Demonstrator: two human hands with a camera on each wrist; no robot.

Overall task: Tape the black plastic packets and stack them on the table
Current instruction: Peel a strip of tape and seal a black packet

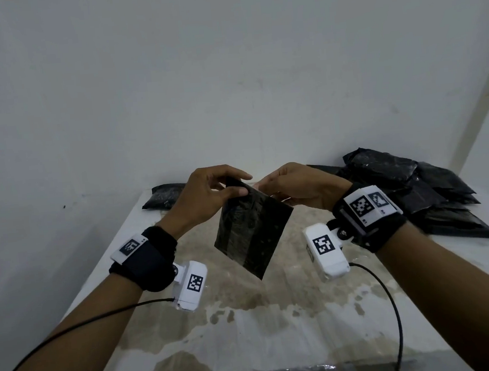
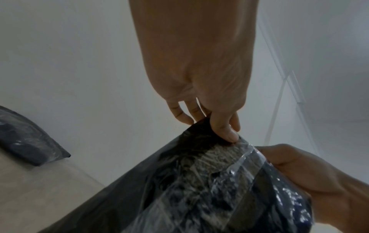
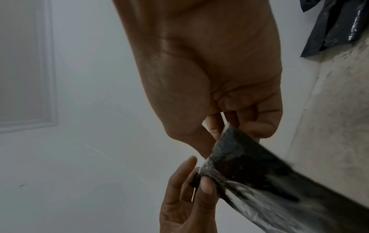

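A bare, plain room used as a makeshift packing spot: blank white walls (image 1: 228,83) fill the upper half of the head view, meeting in a corner at upper right. A worn, stained table (image 1: 249,318) sits against them, with a heap of black plastic packets (image 1: 433,192) at right and 1 packet (image 1: 164,196) at left. A panelled white door (image 3: 26,66) shows at the left of the right wrist view.

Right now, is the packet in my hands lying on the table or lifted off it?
Lifted off. Both hands pinch the black packet by its top edge, left hand and right hand, so it hangs tilted above the table.
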